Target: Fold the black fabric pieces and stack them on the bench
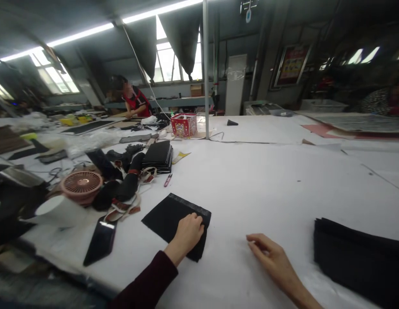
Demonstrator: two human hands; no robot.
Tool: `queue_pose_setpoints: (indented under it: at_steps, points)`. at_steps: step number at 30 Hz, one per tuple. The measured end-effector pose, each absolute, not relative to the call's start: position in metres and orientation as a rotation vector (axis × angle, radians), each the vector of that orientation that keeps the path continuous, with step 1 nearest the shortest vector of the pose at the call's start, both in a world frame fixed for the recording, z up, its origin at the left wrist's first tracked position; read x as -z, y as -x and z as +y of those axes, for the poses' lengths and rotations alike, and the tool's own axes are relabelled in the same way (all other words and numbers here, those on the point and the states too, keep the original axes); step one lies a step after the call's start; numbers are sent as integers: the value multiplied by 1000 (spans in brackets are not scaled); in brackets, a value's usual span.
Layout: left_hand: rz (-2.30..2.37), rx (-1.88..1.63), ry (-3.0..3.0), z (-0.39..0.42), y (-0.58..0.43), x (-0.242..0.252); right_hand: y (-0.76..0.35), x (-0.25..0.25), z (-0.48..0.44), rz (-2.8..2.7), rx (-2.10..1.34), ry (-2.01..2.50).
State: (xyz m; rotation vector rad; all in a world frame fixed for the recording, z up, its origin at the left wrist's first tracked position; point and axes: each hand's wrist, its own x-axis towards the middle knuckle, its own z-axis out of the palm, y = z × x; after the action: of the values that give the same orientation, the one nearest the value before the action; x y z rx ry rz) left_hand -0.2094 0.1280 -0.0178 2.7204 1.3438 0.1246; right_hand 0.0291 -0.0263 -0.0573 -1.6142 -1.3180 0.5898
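Observation:
A black fabric piece [163, 214] lies flat on the white table, a darker strip running along its far edge. My left hand [188, 234] is on its right end, fingers curled closed at the fabric's edge; the fingertips are partly hidden. To the right, my right hand [272, 257] hovers over the bare white surface with nothing in it, its thumb a little apart from the stretched fingers. Farther right lies a stack of black fabric pieces [360, 262], apart from that hand and cut off by the frame's edge.
Left of the fabric are a phone [101, 240], a pink fan [82, 185] and small red-handled snips [168, 180]. Behind them sits a stack of black folded pieces [158, 154]. A red box [184, 125] stands beside a pole [206, 68]. Another person [136, 101] works at the back.

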Motion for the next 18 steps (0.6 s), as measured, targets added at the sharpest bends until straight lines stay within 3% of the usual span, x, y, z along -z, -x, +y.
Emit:
queue_pose_setpoints:
  at_steps: [8,18]
  points:
    - [1256,-118,-2655,152,219,19,46,55,49,-1736,-607,1331]
    - [989,-154,-2376,195,234,21,57,61,78,-1927,-371,1444]
